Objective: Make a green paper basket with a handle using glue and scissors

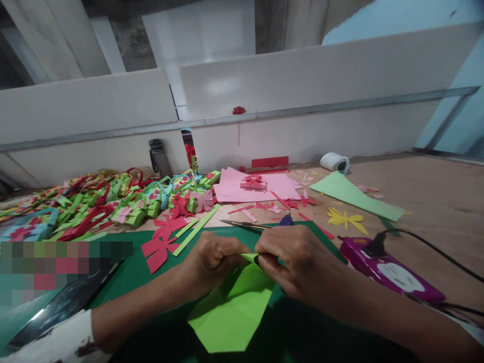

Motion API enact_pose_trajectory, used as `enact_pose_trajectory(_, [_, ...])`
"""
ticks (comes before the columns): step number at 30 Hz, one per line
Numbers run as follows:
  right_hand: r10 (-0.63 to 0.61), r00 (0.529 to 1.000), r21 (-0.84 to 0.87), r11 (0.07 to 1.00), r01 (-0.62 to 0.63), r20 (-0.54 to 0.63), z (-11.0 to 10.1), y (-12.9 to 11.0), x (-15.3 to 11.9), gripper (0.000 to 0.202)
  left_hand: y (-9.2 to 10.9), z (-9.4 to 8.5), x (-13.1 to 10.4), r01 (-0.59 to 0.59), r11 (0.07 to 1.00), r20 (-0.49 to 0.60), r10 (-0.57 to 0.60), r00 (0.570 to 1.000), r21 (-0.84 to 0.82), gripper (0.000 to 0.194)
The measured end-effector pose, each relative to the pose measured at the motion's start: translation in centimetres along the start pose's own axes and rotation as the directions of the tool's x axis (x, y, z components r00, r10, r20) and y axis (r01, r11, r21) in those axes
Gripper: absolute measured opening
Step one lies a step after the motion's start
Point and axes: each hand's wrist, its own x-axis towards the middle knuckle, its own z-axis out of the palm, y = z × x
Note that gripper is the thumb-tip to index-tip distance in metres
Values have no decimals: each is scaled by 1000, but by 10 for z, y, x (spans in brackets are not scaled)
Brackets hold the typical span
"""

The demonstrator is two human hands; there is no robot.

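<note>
A folded piece of light green paper [232, 320] hangs between my two hands over the dark green cutting mat [124, 277]. My left hand [215, 257] pinches its upper edge from the left, thumb and fingers pressed together. At the same edge my right hand [293, 254] grips from the right, its knuckles facing up. Something small and dark shows by the right fingertips, too little of it to name. Just beyond the hands lie scissors [242, 224] with a dark blue object [286, 220] beside them. Red flower-shaped paper cutouts [159, 247] and green paper strips [197, 230] rest left of them.
Many small green, red and blue paper bags [132, 212] pile up at the left. Pink sheets [227, 189], a bottle [159, 157] and a white roll [335, 162] stand behind. A purple power strip [393, 272] with a plugged cable lies right; a phone [68, 302] lies left.
</note>
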Motion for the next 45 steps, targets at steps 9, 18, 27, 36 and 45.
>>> enact_pose_trajectory(9, [193,975,114,972,-204,107,-3,-6,0,17,11,-6,7,79,994,9,-79,997,-75,33])
enact_pose_trajectory(18, [246,965,344,901,-264,95,-7,-7,2,24,13,-8,7,126,983,-40,-132,990,-131,22])
enact_pose_trajectory(27, [226,973,324,924,-202,-37,-4,-8,3,16,13,-6,5,157,973,-32,-164,986,-169,26])
enact_pose_trajectory(36, [270,962,363,895,-261,27,-6,-7,2,27,10,-2,2,185,963,-79,-203,976,-195,26])
enact_pose_trajectory(45, [231,972,319,924,-209,-34,3,-3,-3,32,10,-1,3,157,975,-111,-176,978,-155,28])
